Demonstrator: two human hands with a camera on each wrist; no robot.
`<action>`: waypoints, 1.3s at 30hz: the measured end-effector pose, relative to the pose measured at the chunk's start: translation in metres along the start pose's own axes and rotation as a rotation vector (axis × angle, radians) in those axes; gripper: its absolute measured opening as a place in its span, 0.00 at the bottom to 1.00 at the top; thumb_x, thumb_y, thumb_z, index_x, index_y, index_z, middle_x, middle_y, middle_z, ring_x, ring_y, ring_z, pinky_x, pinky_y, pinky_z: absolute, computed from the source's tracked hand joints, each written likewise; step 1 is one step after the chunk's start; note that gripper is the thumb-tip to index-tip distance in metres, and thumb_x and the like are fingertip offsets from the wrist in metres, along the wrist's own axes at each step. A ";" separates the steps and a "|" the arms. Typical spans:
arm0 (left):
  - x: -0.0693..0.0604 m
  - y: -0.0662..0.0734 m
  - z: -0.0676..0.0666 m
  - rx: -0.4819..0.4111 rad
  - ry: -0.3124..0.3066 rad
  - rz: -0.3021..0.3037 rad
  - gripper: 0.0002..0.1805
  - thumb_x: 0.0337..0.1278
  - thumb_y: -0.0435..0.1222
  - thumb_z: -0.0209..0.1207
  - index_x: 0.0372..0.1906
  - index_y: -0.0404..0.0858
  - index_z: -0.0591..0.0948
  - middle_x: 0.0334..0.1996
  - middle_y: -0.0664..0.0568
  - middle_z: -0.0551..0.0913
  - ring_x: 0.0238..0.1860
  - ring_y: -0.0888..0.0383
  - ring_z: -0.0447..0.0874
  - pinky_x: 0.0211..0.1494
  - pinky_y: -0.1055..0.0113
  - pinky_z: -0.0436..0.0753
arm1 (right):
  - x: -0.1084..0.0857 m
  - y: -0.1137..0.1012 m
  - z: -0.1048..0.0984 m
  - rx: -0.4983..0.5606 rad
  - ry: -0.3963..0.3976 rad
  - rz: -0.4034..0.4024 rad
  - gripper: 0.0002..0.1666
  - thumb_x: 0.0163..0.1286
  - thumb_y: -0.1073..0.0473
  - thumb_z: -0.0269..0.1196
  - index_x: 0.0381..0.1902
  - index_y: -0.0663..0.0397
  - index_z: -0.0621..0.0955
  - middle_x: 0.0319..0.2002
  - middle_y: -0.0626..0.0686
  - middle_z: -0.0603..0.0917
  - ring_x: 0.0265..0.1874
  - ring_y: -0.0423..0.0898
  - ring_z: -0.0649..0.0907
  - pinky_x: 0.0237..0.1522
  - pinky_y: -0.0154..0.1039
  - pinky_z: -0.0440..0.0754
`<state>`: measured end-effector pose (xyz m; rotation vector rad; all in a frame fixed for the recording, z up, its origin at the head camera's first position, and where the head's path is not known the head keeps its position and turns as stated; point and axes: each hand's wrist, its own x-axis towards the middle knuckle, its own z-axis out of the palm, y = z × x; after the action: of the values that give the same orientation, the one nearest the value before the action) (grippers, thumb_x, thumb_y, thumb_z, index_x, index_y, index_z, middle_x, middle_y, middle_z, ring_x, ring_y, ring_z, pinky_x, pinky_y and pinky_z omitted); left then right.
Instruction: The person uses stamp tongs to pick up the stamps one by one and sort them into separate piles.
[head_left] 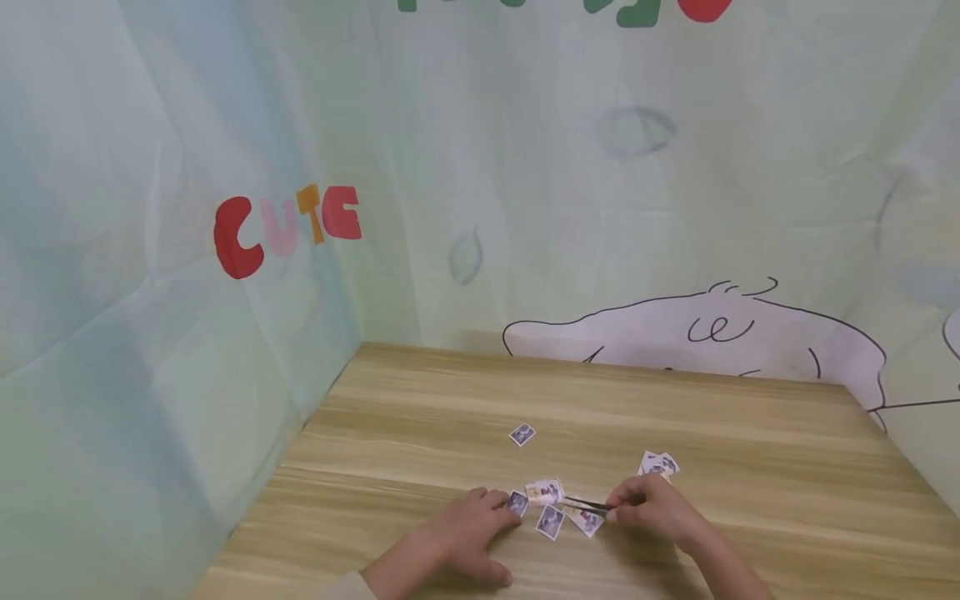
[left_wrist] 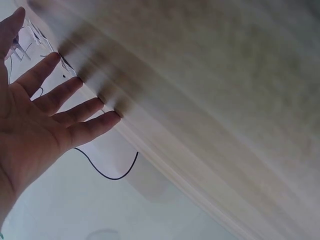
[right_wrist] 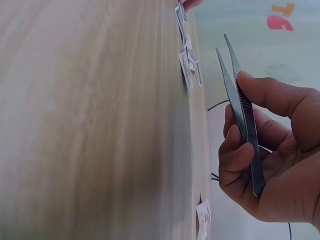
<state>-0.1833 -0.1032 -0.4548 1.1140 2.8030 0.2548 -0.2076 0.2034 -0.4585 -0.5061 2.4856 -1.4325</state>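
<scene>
My right hand [head_left: 654, 510] grips a pair of dark metal tweezers [right_wrist: 248, 117] between thumb and fingers. In the right wrist view the tweezer tips stand apart with nothing between them. My left hand [head_left: 474, 531] lies on the table with its fingers spread and fairly straight. Its fingertips touch a small picture card [head_left: 517, 502] at its left edge. Right beside that are a light card with a coloured print [head_left: 544, 492], a dark-printed card [head_left: 551, 522] and another light card [head_left: 587, 522], which the tweezers partly cover in the head view.
A single small card [head_left: 522, 434] lies farther back on the wooden table [head_left: 420, 408]. Just beyond my right hand is a little group of overlapping cards [head_left: 660, 462]. Printed cloth [head_left: 465, 167] hangs behind the table and along its left side.
</scene>
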 end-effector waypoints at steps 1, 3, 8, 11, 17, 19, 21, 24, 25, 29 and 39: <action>0.000 -0.001 0.000 -0.005 0.001 0.004 0.37 0.38 0.58 0.65 0.58 0.47 0.76 0.59 0.49 0.71 0.57 0.49 0.69 0.56 0.55 0.72 | 0.001 -0.001 0.001 0.000 -0.004 -0.001 0.10 0.51 0.64 0.68 0.32 0.64 0.82 0.28 0.51 0.81 0.28 0.47 0.76 0.30 0.36 0.75; 0.000 -0.002 0.000 -0.020 0.004 0.008 0.36 0.39 0.58 0.64 0.57 0.47 0.76 0.59 0.49 0.71 0.58 0.50 0.68 0.58 0.57 0.71 | 0.002 -0.002 0.003 0.003 -0.011 -0.004 0.10 0.51 0.64 0.68 0.32 0.64 0.82 0.28 0.50 0.81 0.28 0.47 0.76 0.30 0.36 0.75; 0.000 -0.006 0.001 -0.046 0.031 -0.010 0.34 0.39 0.56 0.65 0.57 0.47 0.76 0.58 0.47 0.72 0.58 0.51 0.68 0.59 0.57 0.69 | 0.008 -0.002 0.008 -0.011 -0.018 -0.025 0.09 0.51 0.63 0.68 0.31 0.61 0.83 0.27 0.49 0.81 0.27 0.45 0.76 0.29 0.36 0.75; -0.001 -0.007 0.001 -0.048 0.023 -0.041 0.35 0.39 0.56 0.65 0.58 0.48 0.75 0.58 0.45 0.71 0.59 0.50 0.67 0.59 0.55 0.69 | 0.011 -0.003 0.012 -0.011 -0.028 -0.036 0.09 0.51 0.63 0.68 0.31 0.62 0.83 0.26 0.49 0.81 0.26 0.45 0.76 0.29 0.35 0.74; -0.002 -0.009 0.001 -0.061 -0.008 -0.077 0.36 0.39 0.56 0.64 0.59 0.48 0.74 0.60 0.43 0.69 0.61 0.48 0.65 0.60 0.53 0.67 | 0.016 -0.005 0.019 -0.016 -0.063 -0.032 0.10 0.51 0.62 0.68 0.31 0.61 0.83 0.27 0.49 0.82 0.28 0.46 0.76 0.31 0.37 0.74; -0.003 -0.009 0.002 -0.069 -0.006 -0.078 0.36 0.39 0.55 0.64 0.59 0.49 0.75 0.59 0.43 0.70 0.60 0.48 0.65 0.60 0.53 0.67 | 0.018 -0.006 0.020 -0.029 -0.069 -0.028 0.10 0.50 0.62 0.69 0.30 0.60 0.83 0.27 0.48 0.82 0.28 0.46 0.76 0.31 0.38 0.74; -0.003 -0.010 0.002 -0.082 -0.005 -0.080 0.35 0.39 0.55 0.64 0.59 0.49 0.75 0.59 0.43 0.69 0.61 0.48 0.65 0.60 0.52 0.67 | 0.019 -0.006 0.021 -0.047 -0.075 -0.027 0.09 0.49 0.62 0.69 0.30 0.59 0.83 0.26 0.47 0.82 0.28 0.46 0.76 0.31 0.38 0.74; -0.004 -0.010 0.002 -0.100 -0.006 -0.086 0.35 0.39 0.54 0.65 0.59 0.49 0.74 0.60 0.43 0.69 0.61 0.48 0.65 0.60 0.52 0.67 | 0.023 -0.006 0.023 -0.047 -0.092 -0.021 0.09 0.48 0.62 0.69 0.29 0.59 0.83 0.26 0.47 0.82 0.27 0.46 0.76 0.30 0.39 0.74; -0.004 -0.010 0.002 -0.102 -0.004 -0.085 0.35 0.39 0.54 0.65 0.59 0.49 0.74 0.59 0.43 0.69 0.60 0.48 0.65 0.60 0.52 0.68 | 0.024 -0.006 0.023 -0.039 -0.099 -0.020 0.09 0.48 0.63 0.69 0.29 0.59 0.83 0.26 0.48 0.82 0.26 0.46 0.76 0.30 0.39 0.74; -0.005 -0.011 0.000 -0.092 0.002 -0.076 0.35 0.40 0.55 0.65 0.59 0.49 0.75 0.58 0.44 0.70 0.60 0.49 0.66 0.60 0.54 0.68 | 0.029 -0.008 0.026 0.004 -0.123 -0.009 0.08 0.49 0.65 0.67 0.30 0.62 0.82 0.25 0.50 0.81 0.25 0.47 0.77 0.29 0.41 0.75; -0.005 -0.011 -0.002 -0.087 0.004 -0.081 0.34 0.41 0.53 0.65 0.58 0.48 0.75 0.59 0.44 0.69 0.60 0.49 0.66 0.60 0.53 0.69 | 0.039 -0.010 0.031 -0.021 -0.115 -0.004 0.07 0.49 0.66 0.67 0.29 0.60 0.82 0.25 0.49 0.81 0.24 0.46 0.78 0.29 0.42 0.76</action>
<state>-0.1870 -0.1148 -0.4547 0.9807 2.8026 0.3671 -0.2300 0.1585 -0.4658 -0.5809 2.4132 -1.3408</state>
